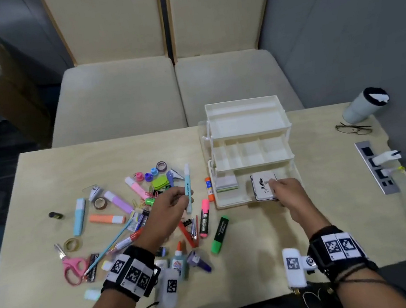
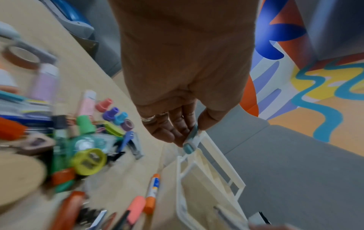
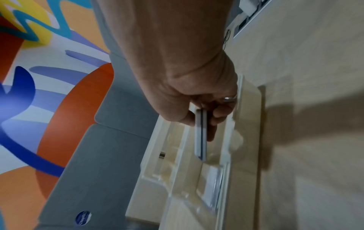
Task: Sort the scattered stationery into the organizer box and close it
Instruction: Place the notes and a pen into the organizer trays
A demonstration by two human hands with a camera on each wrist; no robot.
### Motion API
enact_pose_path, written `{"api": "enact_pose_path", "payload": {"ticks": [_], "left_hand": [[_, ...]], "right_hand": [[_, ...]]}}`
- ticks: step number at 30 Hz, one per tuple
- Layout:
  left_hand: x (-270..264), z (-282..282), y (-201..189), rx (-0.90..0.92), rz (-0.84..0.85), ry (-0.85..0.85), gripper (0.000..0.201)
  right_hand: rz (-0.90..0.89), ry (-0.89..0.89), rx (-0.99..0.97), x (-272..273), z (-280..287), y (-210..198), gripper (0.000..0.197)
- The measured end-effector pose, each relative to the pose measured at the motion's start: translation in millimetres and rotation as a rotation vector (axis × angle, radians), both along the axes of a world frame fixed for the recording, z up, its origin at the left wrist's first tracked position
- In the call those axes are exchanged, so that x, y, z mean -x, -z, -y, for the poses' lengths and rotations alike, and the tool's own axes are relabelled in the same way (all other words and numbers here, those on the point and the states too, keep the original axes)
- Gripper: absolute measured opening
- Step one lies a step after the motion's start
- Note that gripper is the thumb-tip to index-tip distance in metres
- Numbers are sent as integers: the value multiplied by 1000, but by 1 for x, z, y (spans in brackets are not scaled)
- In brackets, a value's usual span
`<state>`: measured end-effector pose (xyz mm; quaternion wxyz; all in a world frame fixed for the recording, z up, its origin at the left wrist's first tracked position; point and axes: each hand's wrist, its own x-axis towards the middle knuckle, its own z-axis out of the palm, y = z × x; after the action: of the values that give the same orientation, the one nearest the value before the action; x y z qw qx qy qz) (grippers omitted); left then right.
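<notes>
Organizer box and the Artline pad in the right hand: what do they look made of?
Organizer box: looks like cream moulded plastic with a smooth, slightly glossy finish; thin walls, rounded rims and slim hinge arms suggest it. Artline pad, held by the right hand: a flat white case with printed lettering; the right wrist view shows two thin shells with a dark seam. Plastic or painted metal, I cannot tell which.
</notes>
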<state>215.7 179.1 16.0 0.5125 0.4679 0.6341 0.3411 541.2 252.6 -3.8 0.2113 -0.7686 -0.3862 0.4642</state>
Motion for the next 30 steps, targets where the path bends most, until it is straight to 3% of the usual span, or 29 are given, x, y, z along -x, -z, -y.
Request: {"api": "enact_pose_path", "payload": {"ticks": [5,9,16,22,30], "left_hand": [[-38,-42,-21,-89,-126,14,8],[-56,-78,-35,-148,-197,0,8],[-73,-151,-59,-250,-536,28,11],[-96,-217,-70,-259,-828,109,12],[-111,-272,-53,-233,-1035,2,18]], "right_hand": [[9,-222,54,-20,-41,36,27],[32,-360,69,-13,-61,48,20],[13,-399,95,-13,-73,74,15],[126,-382,-90,-13,-60,72,25],[125,-406,-258,-19,-49,81,27]]}}
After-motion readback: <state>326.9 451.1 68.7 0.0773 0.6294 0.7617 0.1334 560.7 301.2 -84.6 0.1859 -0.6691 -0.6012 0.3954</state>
